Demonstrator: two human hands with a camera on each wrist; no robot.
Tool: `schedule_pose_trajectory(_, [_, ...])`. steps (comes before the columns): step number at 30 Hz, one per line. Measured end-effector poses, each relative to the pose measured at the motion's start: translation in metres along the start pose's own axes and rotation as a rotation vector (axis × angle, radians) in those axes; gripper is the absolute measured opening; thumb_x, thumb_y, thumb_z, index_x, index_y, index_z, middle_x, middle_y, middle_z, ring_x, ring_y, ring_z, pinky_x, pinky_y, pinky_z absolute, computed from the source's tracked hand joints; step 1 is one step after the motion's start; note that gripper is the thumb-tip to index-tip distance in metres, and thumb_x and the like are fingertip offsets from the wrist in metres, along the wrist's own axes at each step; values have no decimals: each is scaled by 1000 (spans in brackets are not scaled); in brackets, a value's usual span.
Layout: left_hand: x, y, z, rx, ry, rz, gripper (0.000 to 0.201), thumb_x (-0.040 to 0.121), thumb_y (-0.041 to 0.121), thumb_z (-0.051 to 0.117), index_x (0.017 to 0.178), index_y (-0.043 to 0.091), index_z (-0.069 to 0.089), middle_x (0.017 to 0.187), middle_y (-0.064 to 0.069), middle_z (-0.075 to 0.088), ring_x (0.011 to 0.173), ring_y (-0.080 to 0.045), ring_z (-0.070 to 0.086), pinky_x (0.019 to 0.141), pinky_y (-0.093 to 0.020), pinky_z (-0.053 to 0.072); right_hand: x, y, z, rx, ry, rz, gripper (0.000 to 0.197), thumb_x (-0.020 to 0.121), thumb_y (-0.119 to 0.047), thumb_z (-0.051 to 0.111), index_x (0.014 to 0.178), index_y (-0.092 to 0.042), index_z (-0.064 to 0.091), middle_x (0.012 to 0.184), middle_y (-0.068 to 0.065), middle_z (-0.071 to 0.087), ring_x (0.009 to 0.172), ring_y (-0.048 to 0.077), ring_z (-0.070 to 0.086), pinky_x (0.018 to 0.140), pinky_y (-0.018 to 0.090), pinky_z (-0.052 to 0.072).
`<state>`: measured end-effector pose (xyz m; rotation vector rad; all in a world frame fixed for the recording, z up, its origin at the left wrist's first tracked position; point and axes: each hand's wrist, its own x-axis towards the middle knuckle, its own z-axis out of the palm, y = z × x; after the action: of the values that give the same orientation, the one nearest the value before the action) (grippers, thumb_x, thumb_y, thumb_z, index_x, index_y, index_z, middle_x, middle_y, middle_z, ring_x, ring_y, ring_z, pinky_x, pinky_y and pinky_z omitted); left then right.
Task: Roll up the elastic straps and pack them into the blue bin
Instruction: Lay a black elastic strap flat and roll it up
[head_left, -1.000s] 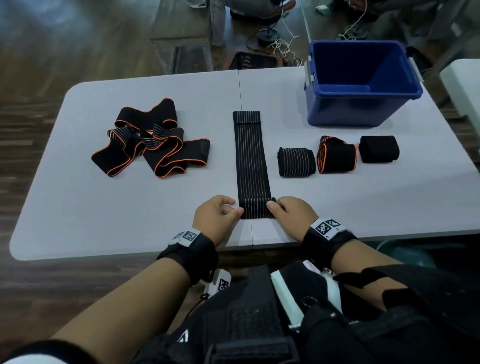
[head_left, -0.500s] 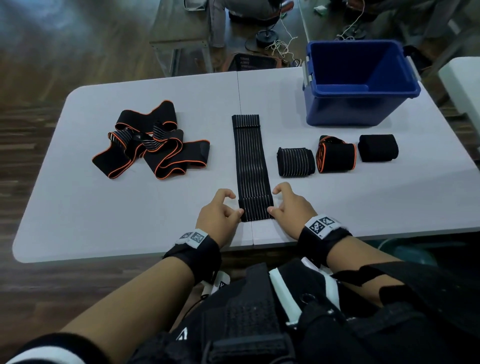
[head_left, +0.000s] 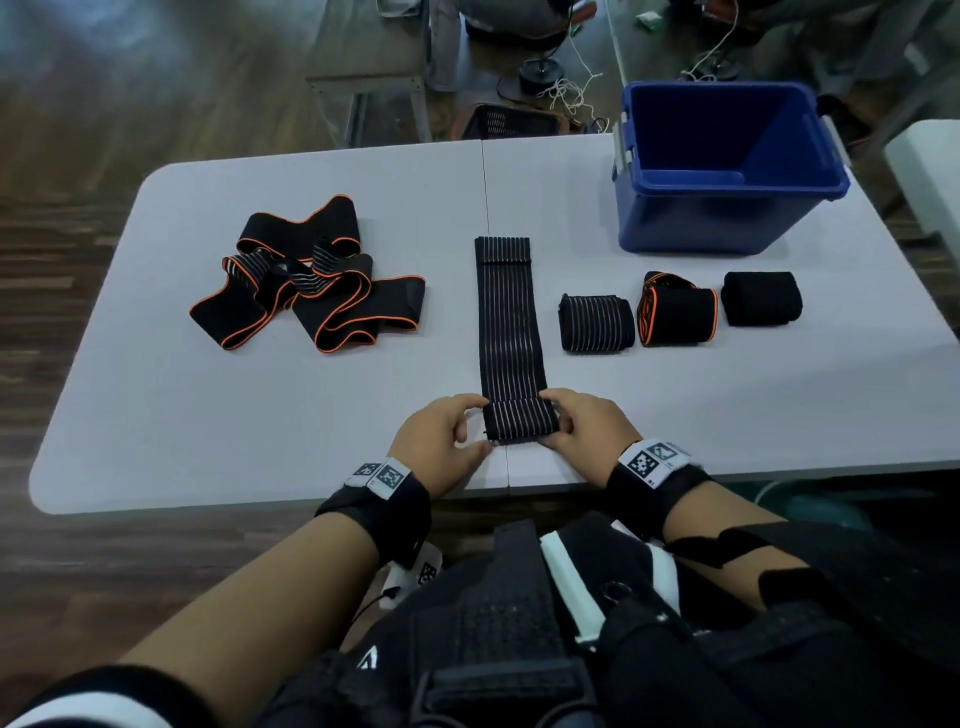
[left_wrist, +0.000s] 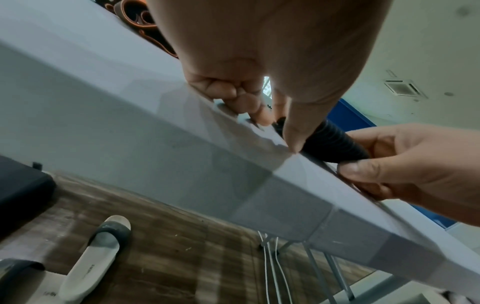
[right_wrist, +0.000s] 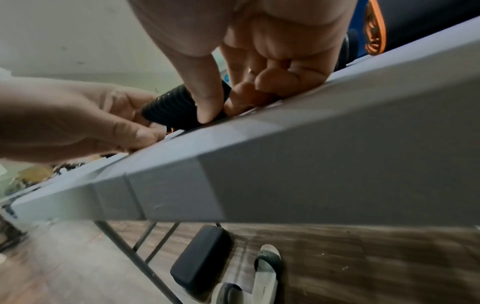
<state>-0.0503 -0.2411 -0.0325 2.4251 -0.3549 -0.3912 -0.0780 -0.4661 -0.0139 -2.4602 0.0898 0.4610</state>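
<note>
A long black striped elastic strap (head_left: 509, 322) lies flat down the table's middle, its near end turned into a small roll (head_left: 521, 422) (left_wrist: 335, 144) (right_wrist: 171, 109). My left hand (head_left: 457, 434) pinches the roll's left end and my right hand (head_left: 574, 426) pinches its right end. Three rolled straps lie to the right: a striped one (head_left: 596, 323), an orange-edged one (head_left: 678, 310) and a plain black one (head_left: 762, 298). The blue bin (head_left: 727, 171) stands behind them, nothing visible inside. A tangle of unrolled orange-edged straps (head_left: 306, 280) sits at the left.
The grey folding table (head_left: 156, 415) has a seam down its middle and its near edge just under my wrists. Cables and other furniture lie on the floor beyond the far edge. Slippers (left_wrist: 91, 261) are on the wooden floor below.
The strap's near end has been rolled further, forming a thicker roll. Both hands shifted slightly away from me along the strap.
</note>
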Motion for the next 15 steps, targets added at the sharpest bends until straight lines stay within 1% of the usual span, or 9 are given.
schedule_pose_trajectory(2, [2, 3, -1, -22, 13, -36, 29, 85, 36, 73, 113, 32, 67, 72, 5, 57, 71, -14, 57, 70, -34, 50, 0, -1, -2, 100, 17, 19, 39, 91, -27, 67, 129, -23, 61, 98, -3, 69, 93, 17, 61, 82, 27, 45])
schedule_pose_trajectory(3, [3, 4, -1, -35, 11, -62, 23, 86, 37, 72, 109, 31, 69, 69, 5, 56, 69, -16, 57, 68, -35, 49, 0, -1, -3, 126, 22, 27, 29, 93, -29, 64, 120, -22, 66, 98, -3, 70, 92, 17, 62, 81, 28, 46])
schedule_pose_trajectory(5, [6, 5, -1, -56, -9, -100, 19, 90, 40, 68, 105, 29, 71, 66, 9, 57, 68, -14, 57, 64, -31, 46, -1, -1, -6, 131, 35, 52, 15, 96, -33, 60, 95, -20, 68, 81, -4, 66, 80, 16, 59, 68, 28, 42])
schedule_pose_trajectory(6, [7, 5, -2, -62, -26, -115, 18, 92, 41, 66, 101, 27, 72, 66, 11, 58, 68, -12, 57, 65, -28, 42, 0, -1, -6, 133, 48, 71, 23, 96, -36, 59, 81, -19, 65, 73, -3, 62, 73, 16, 57, 63, 28, 40])
schedule_pose_trajectory(7, [8, 5, -2, -74, -45, -130, 17, 94, 41, 64, 96, 27, 72, 66, 12, 58, 69, -9, 56, 66, -26, 40, 1, -1, -6, 140, 62, 88, 33, 96, -39, 58, 73, -16, 62, 68, 1, 61, 70, 19, 57, 61, 29, 41])
schedule_pose_trajectory(8, [9, 5, -3, -89, -62, -143, 18, 95, 41, 63, 89, 26, 71, 66, 12, 58, 68, -8, 56, 66, -25, 39, 2, -1, -6, 138, 70, 108, 41, 96, -42, 57, 70, -11, 63, 68, 7, 63, 71, 23, 59, 63, 32, 44])
schedule_pose_trajectory(10, [10, 6, -5, -106, -78, -165, 26, 97, 41, 60, 78, 25, 69, 64, 11, 58, 66, -8, 55, 65, -25, 39, 5, -1, -4, 110, 67, 126, 51, 96, -47, 54, 73, -3, 66, 75, 14, 68, 75, 28, 63, 72, 37, 51])
schedule_pose_trajectory(12, [11, 8, -5, -107, -88, -185, 31, 98, 40, 59, 75, 23, 69, 62, 10, 57, 63, -8, 53, 63, -26, 37, 8, 0, -1, 86, 60, 132, 55, 97, -49, 52, 75, 0, 67, 79, 16, 70, 77, 29, 64, 77, 40, 53])
schedule_pose_trajectory(15, [11, 11, -6, -95, -98, -211, 36, 99, 42, 57, 77, 17, 70, 60, 9, 56, 61, -9, 52, 61, -27, 36, 10, 0, -1, 53, 60, 137, 57, 96, -51, 51, 75, 0, 66, 80, 16, 70, 77, 28, 64, 77, 40, 53])
